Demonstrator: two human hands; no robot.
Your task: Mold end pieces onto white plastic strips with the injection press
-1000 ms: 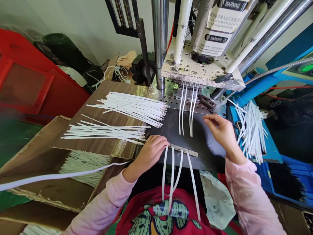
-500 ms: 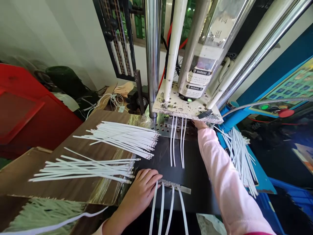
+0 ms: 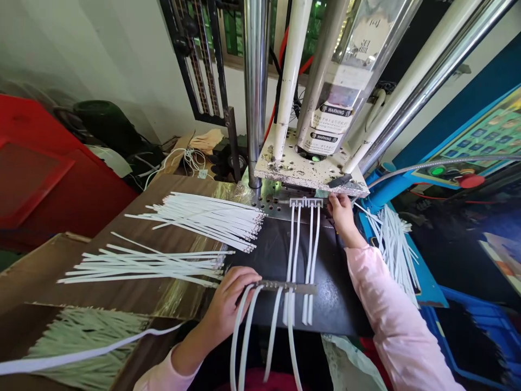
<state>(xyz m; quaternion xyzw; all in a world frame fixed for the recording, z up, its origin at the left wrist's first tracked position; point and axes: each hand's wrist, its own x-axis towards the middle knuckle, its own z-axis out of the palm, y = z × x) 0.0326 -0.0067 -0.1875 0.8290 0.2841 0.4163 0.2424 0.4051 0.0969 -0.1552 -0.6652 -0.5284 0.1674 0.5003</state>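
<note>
My left hand (image 3: 237, 293) grips the left end of a flat metal bar (image 3: 305, 288), held above the black work surface. Several white strips (image 3: 272, 334) hang from the bar toward me. Beyond it, a white comb-like frame (image 3: 306, 202) with several white strips (image 3: 313, 260) attached lies at the front of the machine's perforated plate. My right hand (image 3: 342, 209) is at the right of this frame, near the raised press plate's edge, its thumb and fingers pressed together; what they pinch, if anything, is too small to make out.
Two piles of white strips (image 3: 211, 220) (image 3: 142, 266) lie on brown cardboard (image 3: 118, 217) at the left. Another pile (image 3: 394, 250) rests on a blue ledge at the right. Upright metal columns (image 3: 255, 98) and the press plate (image 3: 309, 171) stand ahead.
The comb-like frame and its strips have come out toward me from under the press plate. My right hand has drawn back into view. My left hand has lifted the metal bar off the surface.
</note>
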